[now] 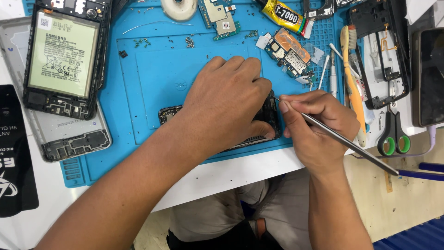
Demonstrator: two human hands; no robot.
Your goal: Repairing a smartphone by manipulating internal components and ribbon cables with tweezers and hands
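Pressing the phone frame point(268, 118), left hand point(226, 99); right hand point(319, 125) grips tweezers point(347, 143).

We see a pale green battery label point(62, 53), rectangular, in the opened phone at upper left. A black packet point(14, 153) with white print lies at the left edge. A yellow-and-black glue tube point(284, 14) lies at top centre. A dark phone screen point(429, 76) sits at the right edge.
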